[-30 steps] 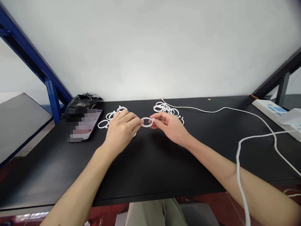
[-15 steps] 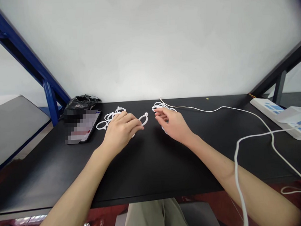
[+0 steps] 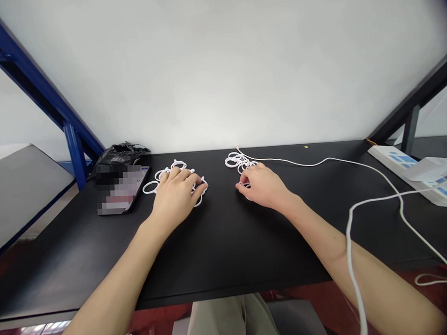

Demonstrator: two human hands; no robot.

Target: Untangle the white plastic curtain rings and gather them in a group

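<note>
My left hand (image 3: 176, 194) lies palm down over a loose group of white plastic rings (image 3: 150, 188), each with a small knob. Its fingers are spread and their tips are partly hidden. A ring edge (image 3: 199, 201) shows beneath the thumb. To the right, my right hand (image 3: 263, 184) has its thumb and fingers curled round a white ring (image 3: 247, 184) at the tabletop, closed on it as far as I can see. Just beyond those fingers sits a second cluster of white rings (image 3: 235, 160).
At the left lie a phone (image 3: 136, 186) and a crumpled black plastic bag (image 3: 122, 152). A white cable (image 3: 329, 159) runs across the black table (image 3: 226, 245) and over my right forearm. A white power strip (image 3: 402, 161) is at the right, blue frame bars (image 3: 74, 143) at the left.
The ring between my left thumb and finger has come down to the left group, and the fingers have spread. My right hand has moved slightly nearer and closed round a ring.
</note>
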